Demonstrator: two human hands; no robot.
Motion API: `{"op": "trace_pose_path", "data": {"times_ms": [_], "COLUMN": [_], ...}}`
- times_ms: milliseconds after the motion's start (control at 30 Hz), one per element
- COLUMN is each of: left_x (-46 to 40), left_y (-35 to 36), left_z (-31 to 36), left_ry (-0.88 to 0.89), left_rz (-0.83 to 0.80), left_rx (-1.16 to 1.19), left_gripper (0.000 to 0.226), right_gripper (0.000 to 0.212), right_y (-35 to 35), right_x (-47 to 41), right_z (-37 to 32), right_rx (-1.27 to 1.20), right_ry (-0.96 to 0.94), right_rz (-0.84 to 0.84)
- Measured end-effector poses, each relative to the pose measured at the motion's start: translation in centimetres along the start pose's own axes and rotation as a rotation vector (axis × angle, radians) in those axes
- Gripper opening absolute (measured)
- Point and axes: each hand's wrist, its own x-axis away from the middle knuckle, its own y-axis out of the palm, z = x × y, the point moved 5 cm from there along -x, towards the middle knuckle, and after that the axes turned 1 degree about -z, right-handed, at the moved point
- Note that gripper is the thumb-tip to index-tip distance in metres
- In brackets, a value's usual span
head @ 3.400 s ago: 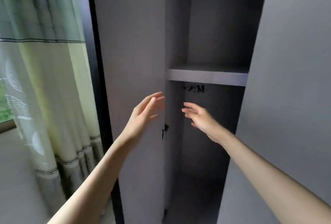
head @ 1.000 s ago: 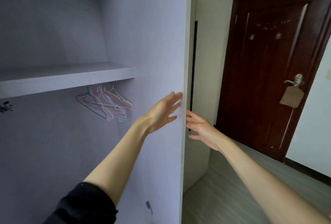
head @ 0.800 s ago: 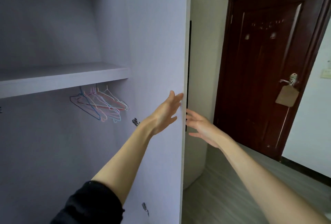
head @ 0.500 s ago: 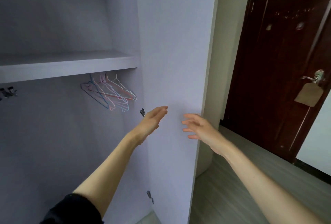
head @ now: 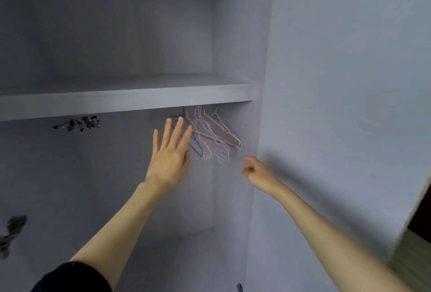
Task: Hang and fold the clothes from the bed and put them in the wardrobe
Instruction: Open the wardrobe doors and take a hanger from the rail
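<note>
The inside of a grey wardrobe (head: 116, 35) is seen, with one shelf (head: 126, 99) across it. Under the right end of the shelf a bunch of thin wire hangers (head: 214, 135) is hung, in blue, pink, red and white; the hangers are tilted and pressed close together, near the right inner wall.

The left hand (head: 171, 151) is raised just under the shelf, with the back turned to the camera. Its fingers (head: 177, 128) are straight and spread, and nothing is held in it. The fingertips are seen in front of the blue hanger at the left of the bunch; whether it is touched cannot be told.

The right hand (head: 255, 169) is kept lower, below the hangers and a little to their right, apart from them. Its fingers are curled loosely and nothing is grasped.

A dark metal fitting (head: 78, 123) is fixed under the shelf, well to the left of the hangers. No clothes are seen inside the wardrobe.
</note>
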Motion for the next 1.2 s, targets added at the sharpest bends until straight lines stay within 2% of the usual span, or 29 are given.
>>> {"op": "trace_pose_path", "data": {"times_ms": [133,233,433,633,733,833,900,1000,1100,1200], "left_x": [-4.5,-7.6,-11.3,-12.1,-12.2,-12.3,-12.2,-12.2,-12.3,-12.3], "left_y": [1.9,2.3,5.8,8.2,8.7,8.7,8.8,9.2,9.2,9.0], "left_z": [-4.7,-6.6,-10.8,-11.6,-11.8,-12.0,-12.0,-12.2,-12.2,-12.1], "left_ry": [-0.032,-0.021,-0.095,-0.120,-0.110,-0.104,-0.112,-0.125,-0.131,-0.128], "left_rz": [0.051,0.143,0.081,0.143,0.193,0.226,0.236,0.242,0.241,0.232], "left_rx": [-0.177,-0.190,-0.198,-0.292,-0.335,-0.308,-0.292,-0.289,-0.290,-0.282], "left_gripper": [0.067,0.067,0.068,0.074,0.068,0.062,0.060,0.060,0.060,0.060], "right_gripper": [0.052,0.055,0.057,0.061,0.067,0.072,0.075,0.066,0.043,0.039], "right_y": [1.7,2.1,2.8,2.9,3.7,4.3,4.8,5.8,6.8,8.6], "right_x": [-6.6,-10.5,-17.4,-24.3,-26.5,-28.0,-28.5,-29.1,-29.0,-28.1], "right_z": [0.0,0.1,0.0,1.4,2.6,3.5,3.9,4.4,3.9,3.0], "right_rx": [0.081,0.127,0.229,0.380,0.441,0.427,0.297,0.136,0.219,0.252], "right_ry": [0.042,0.045,0.017,0.026,0.067,0.094,0.151,0.192,0.121,0.037], "right_rz": [-0.013,0.003,0.033,0.058,-0.011,-0.022,-0.033,-0.085,-0.113,-0.109]}}
